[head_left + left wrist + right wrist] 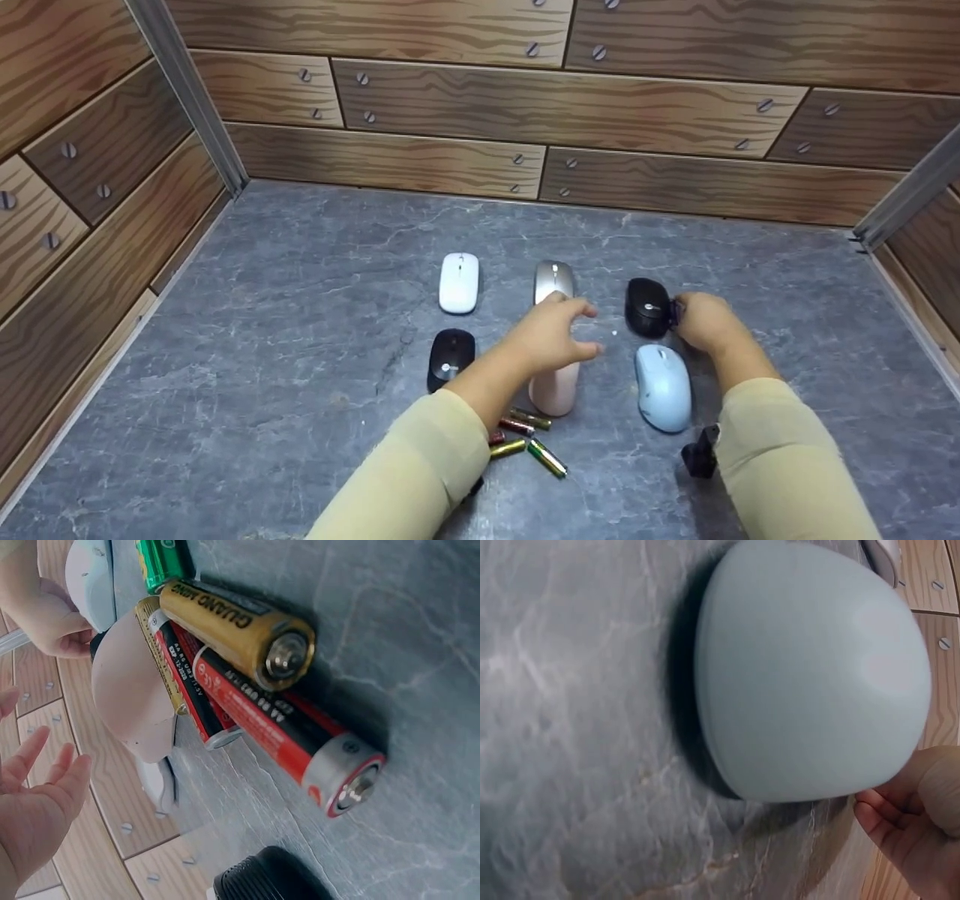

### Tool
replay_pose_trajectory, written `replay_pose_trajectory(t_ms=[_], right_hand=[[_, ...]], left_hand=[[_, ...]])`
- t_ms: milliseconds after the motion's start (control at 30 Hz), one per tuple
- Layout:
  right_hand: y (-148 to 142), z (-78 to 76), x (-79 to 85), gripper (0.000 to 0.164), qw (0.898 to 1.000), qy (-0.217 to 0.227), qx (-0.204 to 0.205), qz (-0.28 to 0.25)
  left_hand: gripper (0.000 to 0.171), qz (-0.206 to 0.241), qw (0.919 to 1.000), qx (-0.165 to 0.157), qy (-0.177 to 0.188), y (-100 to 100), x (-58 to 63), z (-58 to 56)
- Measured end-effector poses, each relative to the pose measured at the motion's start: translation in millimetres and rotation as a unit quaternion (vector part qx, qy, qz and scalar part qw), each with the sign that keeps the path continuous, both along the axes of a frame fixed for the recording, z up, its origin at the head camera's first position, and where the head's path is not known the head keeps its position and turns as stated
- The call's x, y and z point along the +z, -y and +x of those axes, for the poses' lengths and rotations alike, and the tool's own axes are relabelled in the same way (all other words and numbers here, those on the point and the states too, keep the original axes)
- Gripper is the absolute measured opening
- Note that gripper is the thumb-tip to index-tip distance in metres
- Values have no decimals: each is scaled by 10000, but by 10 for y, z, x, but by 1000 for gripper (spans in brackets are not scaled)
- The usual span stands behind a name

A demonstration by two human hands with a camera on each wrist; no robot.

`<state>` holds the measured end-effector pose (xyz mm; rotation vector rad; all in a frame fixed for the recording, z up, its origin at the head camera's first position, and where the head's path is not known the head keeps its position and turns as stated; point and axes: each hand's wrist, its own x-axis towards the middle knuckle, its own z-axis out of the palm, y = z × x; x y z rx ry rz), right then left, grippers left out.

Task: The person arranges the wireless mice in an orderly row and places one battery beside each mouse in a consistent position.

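My left hand (pixel 547 337) hovers over the silver mouse (pixel 553 277) and the pale pink mouse (pixel 553 394), fingers and thumb spread with nothing between them. At the right, my right hand (pixel 705 319) has its fingers curled beside a black mouse (pixel 648 307). A small dark purplish object (pixel 677 312) shows at those fingertips, against the mouse's right side; its kind I cannot tell. Just nearer lies a light blue mouse (pixel 664 388), which fills much of the right wrist view and hides part of the right hand's work.
A white mouse (pixel 459 283) and another black mouse (pixel 451 358) lie to the left. Several loose batteries, among them a green one (pixel 547 458) and a gold one (pixel 238 634), are piled below the left forearm. Wood-patterned walls (pixel 450 97) border the grey marbled surface (pixel 300 337).
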<state>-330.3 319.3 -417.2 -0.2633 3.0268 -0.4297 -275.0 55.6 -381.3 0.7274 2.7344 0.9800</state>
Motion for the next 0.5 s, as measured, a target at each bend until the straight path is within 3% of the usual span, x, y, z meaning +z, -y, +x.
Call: replay_pose_trajectory(t_ms=[500], right_hand=[[-8,12,45,32,9998,90,-168,5]], left_hand=[[47,26,9999,13,116,2,52,23]])
